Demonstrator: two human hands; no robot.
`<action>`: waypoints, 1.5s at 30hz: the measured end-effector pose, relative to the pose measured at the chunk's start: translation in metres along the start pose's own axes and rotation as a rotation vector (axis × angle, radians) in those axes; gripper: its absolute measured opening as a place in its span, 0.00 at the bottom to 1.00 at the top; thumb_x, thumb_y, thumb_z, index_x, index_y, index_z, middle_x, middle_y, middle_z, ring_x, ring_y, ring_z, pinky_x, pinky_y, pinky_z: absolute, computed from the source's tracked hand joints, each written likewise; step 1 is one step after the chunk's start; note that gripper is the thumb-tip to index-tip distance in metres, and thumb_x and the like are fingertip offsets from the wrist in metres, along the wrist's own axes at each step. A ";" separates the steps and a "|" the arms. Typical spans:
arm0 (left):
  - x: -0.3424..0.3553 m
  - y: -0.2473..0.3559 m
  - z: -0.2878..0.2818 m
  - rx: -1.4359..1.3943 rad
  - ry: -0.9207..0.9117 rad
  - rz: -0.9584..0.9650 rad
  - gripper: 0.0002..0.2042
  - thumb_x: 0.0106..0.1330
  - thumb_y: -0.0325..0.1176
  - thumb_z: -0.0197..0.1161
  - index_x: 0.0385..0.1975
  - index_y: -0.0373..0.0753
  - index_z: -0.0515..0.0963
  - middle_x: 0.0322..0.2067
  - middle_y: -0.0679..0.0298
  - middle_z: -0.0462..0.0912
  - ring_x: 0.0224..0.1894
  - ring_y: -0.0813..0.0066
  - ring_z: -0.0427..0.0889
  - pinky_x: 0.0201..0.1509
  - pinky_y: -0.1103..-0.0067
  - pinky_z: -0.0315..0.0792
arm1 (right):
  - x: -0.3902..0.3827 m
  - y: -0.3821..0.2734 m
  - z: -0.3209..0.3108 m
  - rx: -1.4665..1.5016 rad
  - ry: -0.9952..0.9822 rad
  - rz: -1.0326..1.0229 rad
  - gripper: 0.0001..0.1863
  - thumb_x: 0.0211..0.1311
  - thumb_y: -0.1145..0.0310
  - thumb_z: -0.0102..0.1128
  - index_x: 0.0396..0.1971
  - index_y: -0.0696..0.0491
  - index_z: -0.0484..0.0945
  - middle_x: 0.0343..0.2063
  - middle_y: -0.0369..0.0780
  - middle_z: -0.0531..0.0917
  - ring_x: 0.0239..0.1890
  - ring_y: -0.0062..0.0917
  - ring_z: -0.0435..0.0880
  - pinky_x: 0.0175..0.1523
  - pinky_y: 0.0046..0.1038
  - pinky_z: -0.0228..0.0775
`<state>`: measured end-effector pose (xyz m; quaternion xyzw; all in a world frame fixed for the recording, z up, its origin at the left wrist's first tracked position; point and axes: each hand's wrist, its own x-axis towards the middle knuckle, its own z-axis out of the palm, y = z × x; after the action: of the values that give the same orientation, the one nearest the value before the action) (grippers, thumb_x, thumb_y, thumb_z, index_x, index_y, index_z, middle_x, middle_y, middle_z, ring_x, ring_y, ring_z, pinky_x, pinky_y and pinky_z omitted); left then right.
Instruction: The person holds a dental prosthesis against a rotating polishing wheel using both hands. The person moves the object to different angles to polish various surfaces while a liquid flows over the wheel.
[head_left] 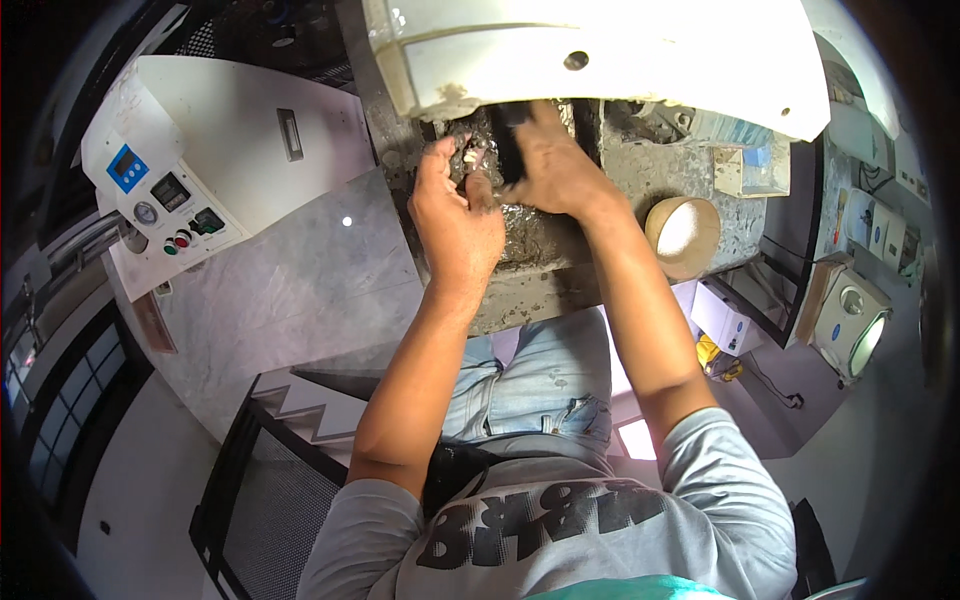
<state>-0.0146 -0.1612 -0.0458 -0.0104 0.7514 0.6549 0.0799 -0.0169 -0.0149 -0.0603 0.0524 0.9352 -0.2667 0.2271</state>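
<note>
White control box [250, 125] is standing far left | left hand [458, 218] is curving thumb and fingers around a small pale piece [470, 157], pinch unclear | black strip [508, 150] is running fore-and-aft between the hands | right hand [562, 172] is lying nearer it, fingertips hidden, grip unclear | white cover [600, 60] is overhanging, blocking from above | bowl [686, 268] is standing right

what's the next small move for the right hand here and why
Probably ease the right hand slightly back toward the body: its fingers reach up to the edge of the white cover, where the tips can't be seen clearly, so its hold can't be checked. The left hand shows more plainly beside it.
</note>
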 end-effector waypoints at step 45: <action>0.005 -0.020 -0.012 0.094 -0.300 0.105 0.09 0.62 0.22 0.59 0.39 0.24 0.79 0.31 0.47 0.82 0.30 0.58 0.84 0.36 0.75 0.76 | -0.064 -0.005 -0.015 0.602 0.436 0.125 0.17 0.56 0.69 0.68 0.45 0.59 0.82 0.36 0.46 0.86 0.41 0.29 0.86 0.48 0.28 0.75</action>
<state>-0.0188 -0.1757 -0.0648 0.1305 0.7605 0.6164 0.1571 0.0334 -0.0100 -0.0175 0.2295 0.8362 -0.4980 0.0129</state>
